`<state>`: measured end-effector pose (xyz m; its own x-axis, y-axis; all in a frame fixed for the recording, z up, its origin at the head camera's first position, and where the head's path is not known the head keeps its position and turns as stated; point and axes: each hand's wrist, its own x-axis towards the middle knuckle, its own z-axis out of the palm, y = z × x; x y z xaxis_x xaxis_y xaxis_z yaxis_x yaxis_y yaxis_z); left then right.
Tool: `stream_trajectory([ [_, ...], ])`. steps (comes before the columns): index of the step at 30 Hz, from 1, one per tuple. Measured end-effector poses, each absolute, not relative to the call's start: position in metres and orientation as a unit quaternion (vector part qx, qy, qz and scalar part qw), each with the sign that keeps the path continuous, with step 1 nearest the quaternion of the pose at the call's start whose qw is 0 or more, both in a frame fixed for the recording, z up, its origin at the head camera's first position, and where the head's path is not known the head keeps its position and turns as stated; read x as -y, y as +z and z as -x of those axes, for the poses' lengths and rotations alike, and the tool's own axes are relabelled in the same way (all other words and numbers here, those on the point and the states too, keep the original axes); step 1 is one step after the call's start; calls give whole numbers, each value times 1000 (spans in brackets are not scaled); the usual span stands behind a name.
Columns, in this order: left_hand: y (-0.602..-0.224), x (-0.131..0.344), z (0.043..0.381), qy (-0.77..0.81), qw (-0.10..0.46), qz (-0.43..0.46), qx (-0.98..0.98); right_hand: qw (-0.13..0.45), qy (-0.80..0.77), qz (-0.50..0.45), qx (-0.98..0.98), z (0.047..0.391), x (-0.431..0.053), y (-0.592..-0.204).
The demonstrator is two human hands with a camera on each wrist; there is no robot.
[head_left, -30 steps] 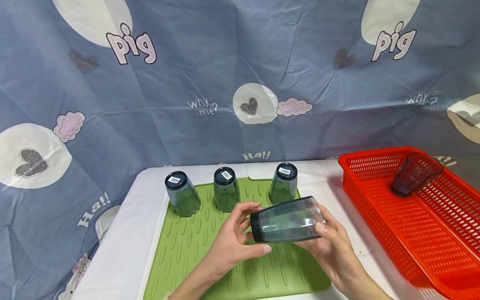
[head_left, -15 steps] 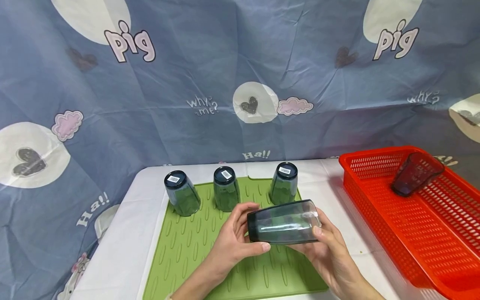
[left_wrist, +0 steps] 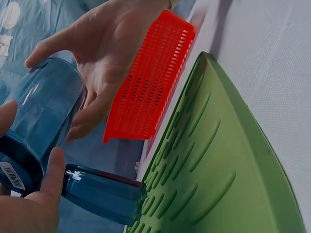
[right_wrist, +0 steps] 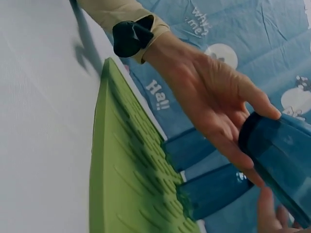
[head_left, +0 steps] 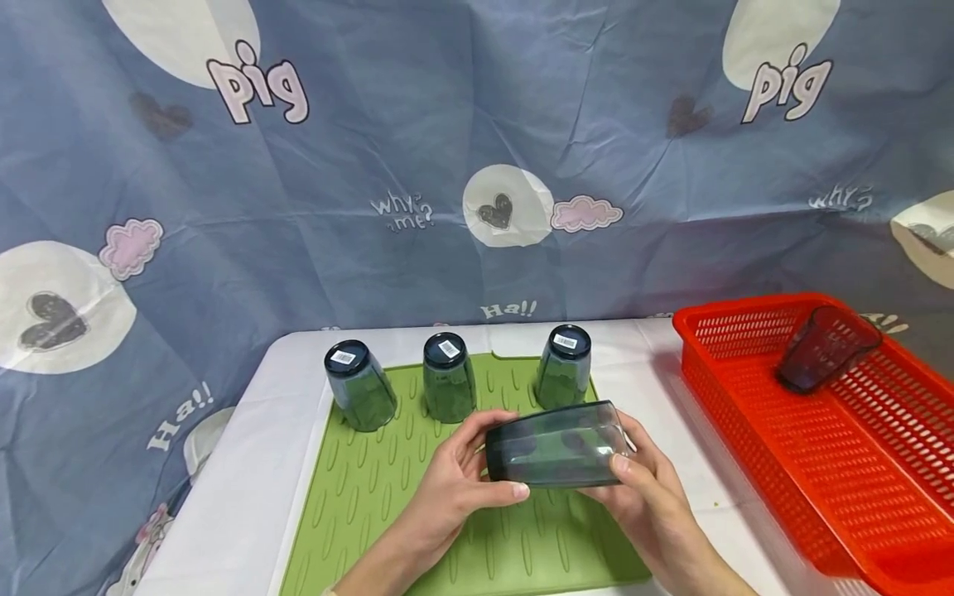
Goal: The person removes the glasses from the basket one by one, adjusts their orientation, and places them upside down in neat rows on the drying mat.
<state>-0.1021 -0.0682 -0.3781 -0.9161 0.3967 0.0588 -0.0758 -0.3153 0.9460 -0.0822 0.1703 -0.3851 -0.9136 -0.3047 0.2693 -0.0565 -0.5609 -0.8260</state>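
Observation:
A smoky blue-grey drinking glass [head_left: 559, 447] lies tilted on its side between both hands, over the green ridged mat [head_left: 387, 513]. My left hand [head_left: 447, 492] holds its thick base end, thumb below and fingers above. At the mouth end, my right hand [head_left: 652, 497] grips the side, the thumb on the near wall and the fingers behind. The left wrist view shows a barcode sticker [left_wrist: 12, 174] on the base of the glass. Three matching glasses stand upside down along the mat's back edge: a left one [head_left: 361, 389], a middle one [head_left: 449, 381] and a right one [head_left: 563, 368].
To the right stands a red perforated plastic basket [head_left: 753, 447], with another dark glass [head_left: 827, 348] leaning inside at its back. A white cloth [head_left: 224, 497] covers the table. A blue printed curtain [head_left: 358, 149] hangs behind.
The held glass and both hands have shifted slightly left and down, and the glass is a bit more level. The standing glasses and the basket stay in place.

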Motion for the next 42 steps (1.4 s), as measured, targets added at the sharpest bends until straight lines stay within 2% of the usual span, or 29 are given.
stream_trajectory([
  [9,-376,76,102,798,153,-141,-566,79,-815,193,-541,86,-178,-384],
  [20,-373,81,102,785,132,-154,-586,48,-756,186,-626,88,-180,-378],
  [36,-370,90,104,766,87,-157,-617,-61,-718,289,-630,99,-192,-378],
  [42,-369,93,106,760,71,-159,-626,-81,-706,280,-645,102,-197,-376],
])
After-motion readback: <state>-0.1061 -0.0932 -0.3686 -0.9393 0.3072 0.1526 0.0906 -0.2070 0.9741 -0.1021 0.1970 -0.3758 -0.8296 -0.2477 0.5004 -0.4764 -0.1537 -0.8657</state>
